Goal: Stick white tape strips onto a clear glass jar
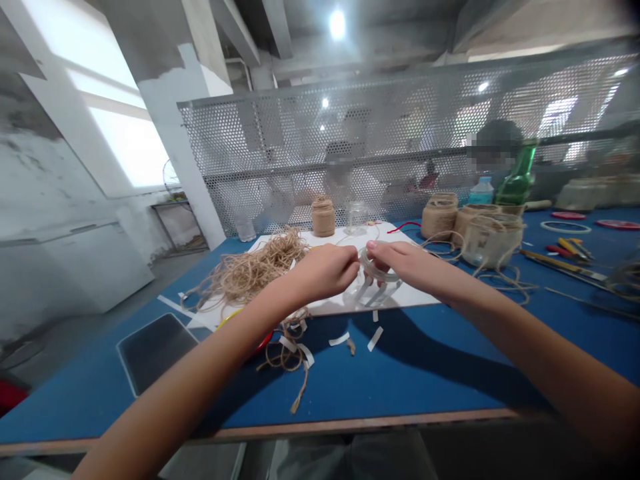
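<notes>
On the blue worktable (400, 360), a loose heap of jute twine (250, 273) lies on a white board (415, 297), with twine scraps (287, 353) and white paper strips (375, 339) on the blue surface below it. The left hand (325, 272) is curled, its fingers against a clear jar (376, 283) that sits on the board, though the glare makes its grip hard to read. The right hand (400, 263) is closed, gripping the jar's rim from above. Further right stand twine-wrapped jars (440, 217), a green bottle (517, 177) and pliers (570, 250) lying on the table
</notes>
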{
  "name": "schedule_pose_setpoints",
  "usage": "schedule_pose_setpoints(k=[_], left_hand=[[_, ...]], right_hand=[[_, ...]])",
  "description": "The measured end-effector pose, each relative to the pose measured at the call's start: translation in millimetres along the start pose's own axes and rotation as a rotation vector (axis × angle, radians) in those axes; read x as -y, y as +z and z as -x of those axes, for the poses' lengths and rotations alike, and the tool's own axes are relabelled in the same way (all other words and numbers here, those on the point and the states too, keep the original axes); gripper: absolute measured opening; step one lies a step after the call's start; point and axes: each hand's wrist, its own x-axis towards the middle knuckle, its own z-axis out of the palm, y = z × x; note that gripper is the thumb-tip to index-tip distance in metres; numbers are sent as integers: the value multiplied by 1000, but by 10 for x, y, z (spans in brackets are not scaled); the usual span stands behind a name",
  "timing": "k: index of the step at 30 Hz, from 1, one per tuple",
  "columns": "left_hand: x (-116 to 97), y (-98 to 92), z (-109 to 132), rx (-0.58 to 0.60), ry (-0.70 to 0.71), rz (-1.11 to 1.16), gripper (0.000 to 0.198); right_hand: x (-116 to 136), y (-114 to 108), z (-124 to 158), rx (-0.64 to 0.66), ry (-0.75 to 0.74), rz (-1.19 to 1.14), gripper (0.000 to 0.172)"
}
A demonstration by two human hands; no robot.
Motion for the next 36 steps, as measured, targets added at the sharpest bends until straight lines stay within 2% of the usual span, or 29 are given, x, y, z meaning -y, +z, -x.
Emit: schedule_pose_setpoints(k=[9,16,26,36], left_hand=[[9,-29,-45,76,31,75,28],[-6,30,-24,11,-5,8,23],[-16,18,-29,7,22,-56,30],[24,69,-12,-3,11,-87,22]], right_hand=[[0,19,-4,18,1,64,50],[-31,48,-8,-8,-17,143,47],[-32,51,-19,3,-32,179,49],[-43,19,-34,9,-12,158,52]])
